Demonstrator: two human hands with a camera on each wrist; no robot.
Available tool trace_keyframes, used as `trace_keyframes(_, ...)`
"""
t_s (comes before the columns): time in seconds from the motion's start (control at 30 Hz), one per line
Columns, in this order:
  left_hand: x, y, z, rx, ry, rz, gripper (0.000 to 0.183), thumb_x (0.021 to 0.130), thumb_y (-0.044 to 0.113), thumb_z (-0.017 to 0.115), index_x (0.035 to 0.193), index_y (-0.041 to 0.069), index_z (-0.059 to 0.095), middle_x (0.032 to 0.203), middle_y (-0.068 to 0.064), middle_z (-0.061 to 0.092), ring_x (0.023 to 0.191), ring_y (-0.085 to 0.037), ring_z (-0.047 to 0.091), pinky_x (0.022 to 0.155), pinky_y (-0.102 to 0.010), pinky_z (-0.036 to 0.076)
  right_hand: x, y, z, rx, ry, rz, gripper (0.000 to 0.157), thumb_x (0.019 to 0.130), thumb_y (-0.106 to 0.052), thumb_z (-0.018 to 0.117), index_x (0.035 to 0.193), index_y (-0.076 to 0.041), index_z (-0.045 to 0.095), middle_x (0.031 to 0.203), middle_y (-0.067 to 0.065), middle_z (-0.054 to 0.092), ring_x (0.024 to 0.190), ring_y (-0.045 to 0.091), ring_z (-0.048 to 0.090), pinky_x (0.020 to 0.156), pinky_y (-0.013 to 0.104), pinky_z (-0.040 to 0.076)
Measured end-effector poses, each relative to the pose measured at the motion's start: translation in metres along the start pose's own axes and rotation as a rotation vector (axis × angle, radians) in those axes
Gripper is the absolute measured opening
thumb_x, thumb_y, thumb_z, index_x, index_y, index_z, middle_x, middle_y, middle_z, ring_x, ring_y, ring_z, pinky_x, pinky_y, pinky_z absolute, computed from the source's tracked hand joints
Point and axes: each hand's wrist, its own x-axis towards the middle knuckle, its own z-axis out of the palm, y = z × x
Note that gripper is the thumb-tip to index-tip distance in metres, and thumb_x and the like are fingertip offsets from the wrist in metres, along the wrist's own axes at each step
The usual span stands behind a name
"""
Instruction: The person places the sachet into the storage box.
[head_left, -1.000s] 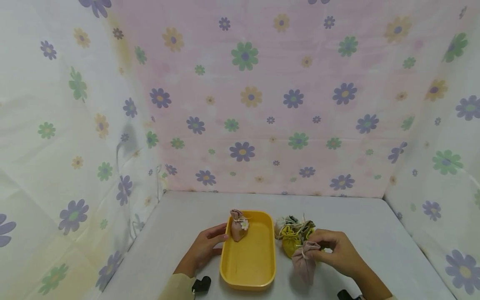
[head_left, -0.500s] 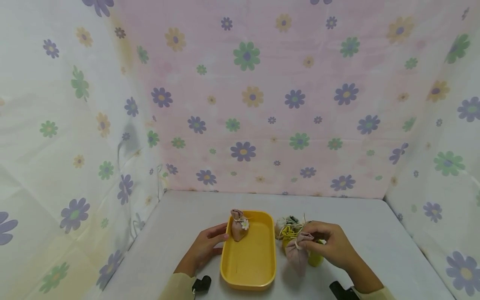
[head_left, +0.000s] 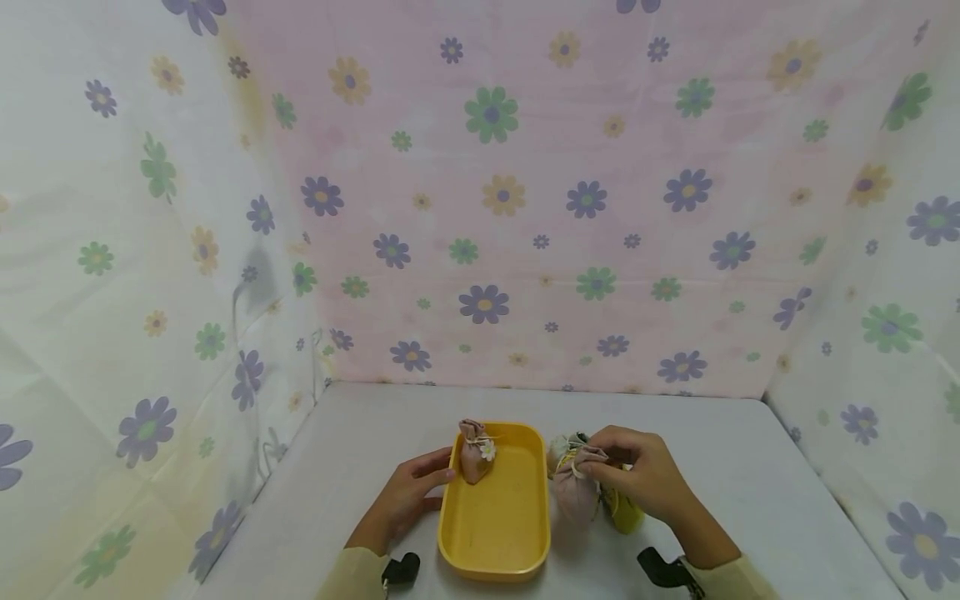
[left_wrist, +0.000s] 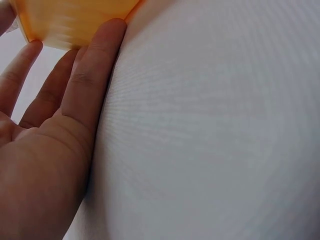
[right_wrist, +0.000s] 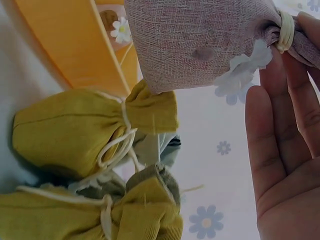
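My right hand (head_left: 637, 471) pinches the gathered neck of a dusty-pink drawstring pouch (head_left: 576, 496), which hangs just right of the yellow tray (head_left: 498, 533). In the right wrist view this pouch (right_wrist: 200, 45) has a pale cord and a white flower. My left hand (head_left: 408, 492) rests against the tray's left side; in the left wrist view its straight fingers (left_wrist: 90, 75) touch the outer wall. A brownish-pink pouch (head_left: 474, 462) with a white flower lies in the tray's far left corner.
Mustard-yellow drawstring pouches (right_wrist: 70, 130) lie on the white table (head_left: 360, 433) below the held pouch, partly hidden in the head view. A pale pouch (head_left: 557, 450) is behind them. Flowered cloth (head_left: 525, 208) walls the back and sides.
My right hand has carried the pink pouch leftward and slightly away from me, closer to the tray's right edge. My left hand and the tray have stayed in place.
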Motion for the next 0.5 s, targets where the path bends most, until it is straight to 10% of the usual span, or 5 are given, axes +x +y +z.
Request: trace_keyframes(0.5,0.0,-0.001,-0.001,0.012,0.001,-0.003,0.065,0.094,0.036,0.077,0.152,0.018,0.054,0.155,-0.013,0.052,0.129,-0.026,0.062,0.094,-0.043,0.062,0.023,0.002,0.016,0.025,-0.013,0.023,0.011,0.091,-0.018,0.081,0.101,-0.021,0.078,0.102,-0.001,0.076,0.087,0.016,0.074,0.073,0.033,0.065)
